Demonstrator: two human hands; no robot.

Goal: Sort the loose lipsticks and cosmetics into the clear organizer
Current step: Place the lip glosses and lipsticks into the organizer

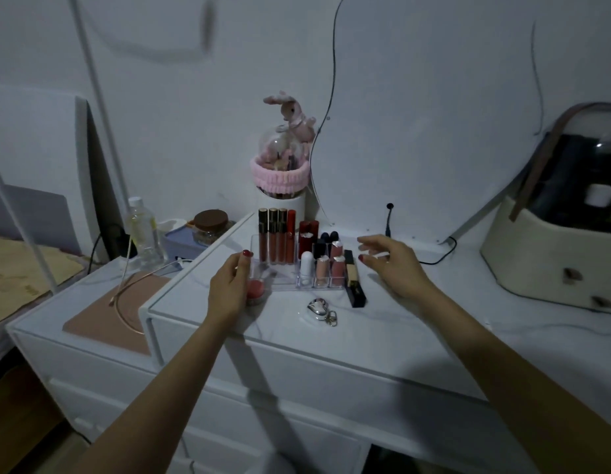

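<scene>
1. Your left hand (228, 289) sits at the left front corner of the clear organizer (287, 284). Its fingers curl around a small round pink cosmetic pot (256, 291), thumb up against the organizer's left wall. The palm hides most of the pot, so you cannot tell whether it has a lid.
2. The organizer stands on the white dresser top (331, 336). Its clear walls are hard to trace in the dim light, and the front left compartment looks blurred.
3. In the organizer's back left section, four tall lip gloss tubes (276, 236) stand upright in a row: three with gold-banded dark caps, one all red.
4. Right of those, at the organizer's back, two dark red lipsticks (309, 230) stand side by side, with two dark-capped ones (329, 237) just to their right; a further dark one sits in front of these, partly hidden.
5. In the organizer's front rows you can count one white tube (306, 265) and about four pink lipsticks (337, 266) with clear caps; the exact number is hard to make out.
6. One black and gold lipstick (352, 278) lies flat on the dresser, touching the organizer's right wall.
7. One silver keyring charm (318, 307) lies in front of the organizer, apart from it.
8. Your right hand (391, 265) hovers right of the organizer, fingers spread and loosely bent. It is motion-blurred, and a pale streak near the fingertips cannot be identified.
</scene>
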